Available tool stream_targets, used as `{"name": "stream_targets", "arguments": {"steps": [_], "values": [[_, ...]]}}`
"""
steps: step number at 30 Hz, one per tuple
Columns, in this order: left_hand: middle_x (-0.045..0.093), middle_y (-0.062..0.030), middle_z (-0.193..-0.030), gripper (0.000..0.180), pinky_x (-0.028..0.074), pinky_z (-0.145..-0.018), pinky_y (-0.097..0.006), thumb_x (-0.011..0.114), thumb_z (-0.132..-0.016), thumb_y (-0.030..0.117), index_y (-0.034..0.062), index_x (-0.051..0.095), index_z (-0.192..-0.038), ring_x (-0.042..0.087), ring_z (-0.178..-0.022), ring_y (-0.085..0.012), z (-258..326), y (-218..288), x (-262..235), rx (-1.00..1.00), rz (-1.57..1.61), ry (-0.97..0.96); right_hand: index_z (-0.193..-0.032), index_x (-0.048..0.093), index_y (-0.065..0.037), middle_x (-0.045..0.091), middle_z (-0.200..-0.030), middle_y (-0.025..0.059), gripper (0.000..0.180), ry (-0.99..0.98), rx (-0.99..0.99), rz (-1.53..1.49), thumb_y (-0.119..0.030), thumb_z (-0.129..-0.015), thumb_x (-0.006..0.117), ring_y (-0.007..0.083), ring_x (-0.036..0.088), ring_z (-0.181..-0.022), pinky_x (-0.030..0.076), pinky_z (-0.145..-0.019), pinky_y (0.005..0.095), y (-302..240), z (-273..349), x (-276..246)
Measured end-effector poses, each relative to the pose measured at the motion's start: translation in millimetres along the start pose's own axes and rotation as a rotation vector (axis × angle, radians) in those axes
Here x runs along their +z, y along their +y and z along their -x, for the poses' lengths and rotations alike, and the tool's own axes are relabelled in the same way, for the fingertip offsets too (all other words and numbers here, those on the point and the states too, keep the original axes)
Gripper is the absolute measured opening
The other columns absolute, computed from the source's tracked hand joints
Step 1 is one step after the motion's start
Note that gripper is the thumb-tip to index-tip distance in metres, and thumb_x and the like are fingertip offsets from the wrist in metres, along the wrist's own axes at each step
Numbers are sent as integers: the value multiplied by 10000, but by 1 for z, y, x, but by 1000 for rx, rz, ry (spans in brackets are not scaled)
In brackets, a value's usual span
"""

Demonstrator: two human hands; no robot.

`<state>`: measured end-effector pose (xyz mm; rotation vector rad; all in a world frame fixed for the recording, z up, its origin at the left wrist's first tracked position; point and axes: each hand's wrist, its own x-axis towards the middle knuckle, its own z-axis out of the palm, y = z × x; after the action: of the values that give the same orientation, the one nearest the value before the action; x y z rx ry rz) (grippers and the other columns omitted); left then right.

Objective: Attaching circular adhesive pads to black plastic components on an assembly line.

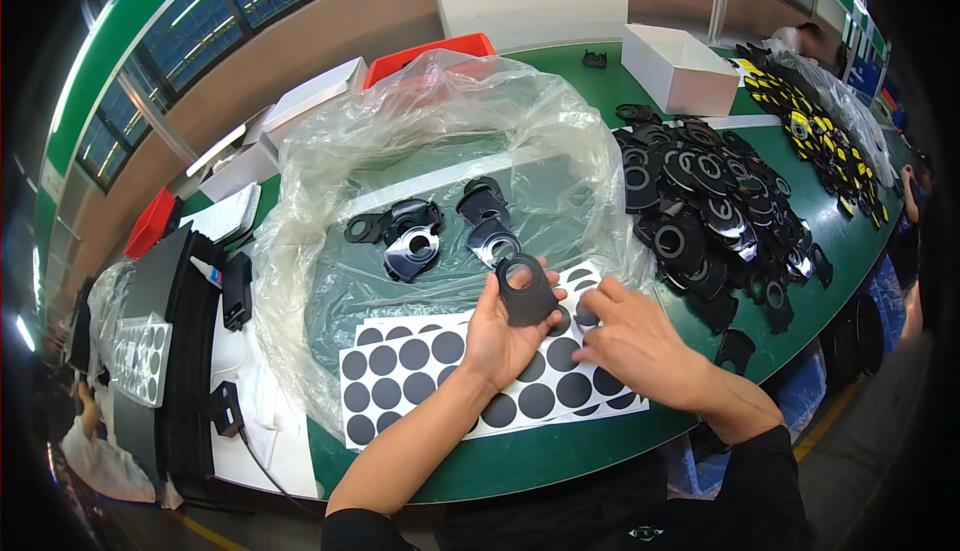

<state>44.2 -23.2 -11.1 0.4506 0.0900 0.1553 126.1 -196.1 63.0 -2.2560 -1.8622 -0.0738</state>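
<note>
My left hand (497,339) is closed round a flat black plastic part (528,303) with a large round hole at its top end, held up over the sticker sheets. Just to its right, my right hand (640,339) has its fingers drawn together above the sheets; what they pinch, if anything, is mostly hidden. Beneath both hands lie white sheets of round dark grey stickers (415,353), overlapping each other. Beyond them, a few black parts with shiny rings (411,253) rest on a spread clear plastic bag (450,101).
A large heap of black ringed parts (690,191) covers the green table (570,456) at right, with yellow-and-black parts (800,126) farther off. A white box (680,71) and red bin (430,56) stand at the back. People sit at both far sides.
</note>
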Motion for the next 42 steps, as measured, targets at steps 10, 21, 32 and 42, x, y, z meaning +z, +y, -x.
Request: {"name": "stream_targets", "arguments": {"steps": [10,21,32,42], "values": [[562,-123,-1089,548,445,-692,-322,211,-989,531,79,491,-1121,569,-917,-235,1,-4,8,-31,-149,-37,-912,657,23,553,-1101,92,121,385,276,-1483,-75,-844,671,79,582,-800,483,-691,204,31,-37,25],[568,-110,-986,565,442,-670,-327,230,-978,553,74,505,-1093,570,-879,-235,3,-5,7,-19,-208,25,-926,616,15,693,-930,99,179,284,423,-1559,-161,-895,635,39,498,-567,449,-517,186,23,-46,51],[559,-122,-978,568,438,-674,-327,212,-983,545,67,492,-1107,558,-875,-235,3,-4,10,-20,-219,45,-940,616,32,663,-858,63,188,323,457,-1557,-144,-884,649,39,502,-570,458,-495,192,19,-47,54],[570,-78,-954,585,436,-667,-292,237,-977,561,66,531,-1080,561,-872,-184,4,-3,9,-14,-227,8,-932,623,25,654,-842,53,181,343,418,-1523,-147,-881,651,40,506,-576,472,-502,191,19,-46,55]]}}
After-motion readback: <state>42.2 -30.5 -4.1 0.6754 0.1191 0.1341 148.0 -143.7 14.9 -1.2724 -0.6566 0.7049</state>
